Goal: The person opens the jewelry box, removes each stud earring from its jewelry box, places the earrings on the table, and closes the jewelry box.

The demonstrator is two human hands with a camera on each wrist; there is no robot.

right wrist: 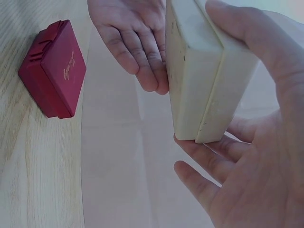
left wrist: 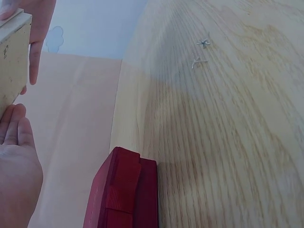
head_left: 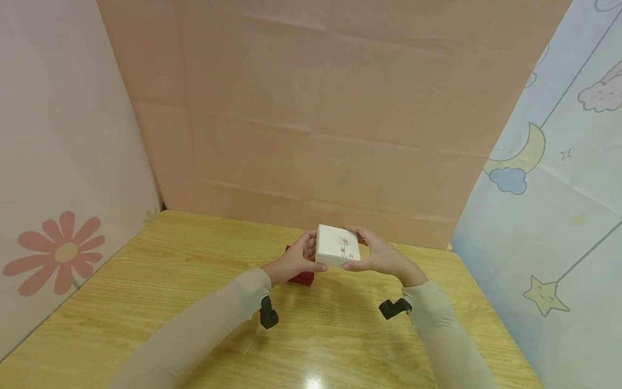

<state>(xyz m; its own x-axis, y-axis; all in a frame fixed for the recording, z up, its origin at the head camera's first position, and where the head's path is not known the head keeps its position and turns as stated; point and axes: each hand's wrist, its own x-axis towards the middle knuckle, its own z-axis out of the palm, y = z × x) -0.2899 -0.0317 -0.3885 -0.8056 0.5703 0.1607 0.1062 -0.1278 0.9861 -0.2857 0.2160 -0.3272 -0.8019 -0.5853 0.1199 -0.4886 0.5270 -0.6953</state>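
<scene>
Both hands hold a small white box (head_left: 337, 243) above the table, its lid printed with a flower and a small red mark. My right hand (head_left: 386, 259) grips the right side, thumb at the near edge and fingers around the far side. At the left side is my left hand (head_left: 291, 262), its thumb at the near corner. In the right wrist view, this other hand's fingers (right wrist: 142, 52) lie nearly straight against the box's underside. A seam between lid and base runs along the side of the white box (right wrist: 209, 85). The lid sits closed.
A red gift box (head_left: 303, 277) with a ribbon bow stands on the wooden table (head_left: 194, 302), partly hidden behind the left hand. Two small silvery pieces, one like a star (left wrist: 203, 43), lie on the tabletop. A peach backdrop (head_left: 311, 108) rises behind the table.
</scene>
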